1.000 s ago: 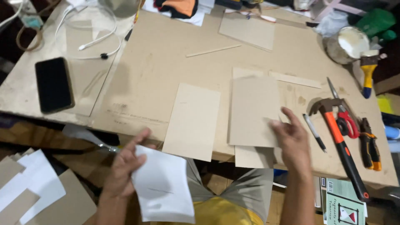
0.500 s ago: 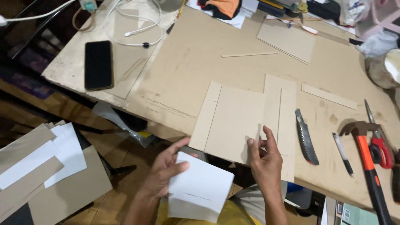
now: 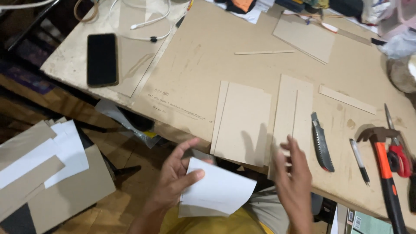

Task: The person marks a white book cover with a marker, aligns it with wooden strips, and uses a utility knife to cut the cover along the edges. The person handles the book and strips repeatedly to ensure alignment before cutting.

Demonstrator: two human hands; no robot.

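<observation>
Left hand: the left hand [image 3: 175,180] pinches a white sheet [image 3: 219,190] at its upper left corner, thumb on top, fingers curled behind — a firm hold on the paper.
Right hand: the right hand [image 3: 294,180] hovers flat with fingers spread and nothing in it, just over the near edge of the tall cardboard panel [image 3: 292,119].
Where the sheet is: below the edge of the worktable [image 3: 195,69], over the person's lap, clear of the boards.
Sheet's axis: it looks to run long from upper left to lower right, the free corner pointing right toward the open hand; it curves a little along that line.
Boards: the wide cardboard panel [image 3: 242,123] lies just beside the tall one, both long axes pointing away from the person.
Doing it well: judging by the bend, a second hold at the free corner would flatten the sheet; a light pinch avoids creasing.
Watch out: the utility knife [image 3: 321,143] lies just right of the panels, with the pen [image 3: 359,161] and hammer [image 3: 385,173] beyond.
</observation>
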